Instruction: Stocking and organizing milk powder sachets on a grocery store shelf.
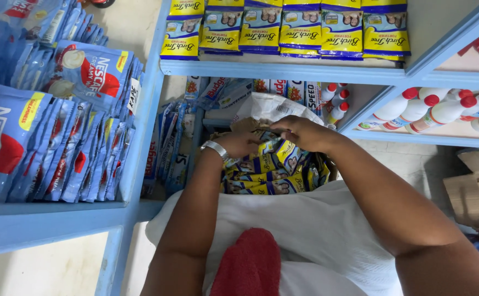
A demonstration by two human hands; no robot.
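An opened white sack (pixel 272 107) rests in front of me, filled with several yellow-and-blue sachets (pixel 267 175). My left hand (pixel 238 144), with a silver bracelet on the wrist, reaches into the sack among the sachets, fingers curled out of sight. My right hand (pixel 300 133) is closed on the top of a yellow sachet (pixel 285 153) at the sack's mouth. More of the same yellow sachets (pixel 283 30) stand in a row on the upper blue shelf (pixel 283 71).
Blue coffee sachets (pixel 58 126) fill the left blue shelf (pixel 47 219). White bottles with red caps (pixel 437 109) lie on the right shelf. Small packets stand behind the sack. A cardboard box (pixel 478 192) sits at the right. A red cloth (pixel 250 263) lies on my white shirt.
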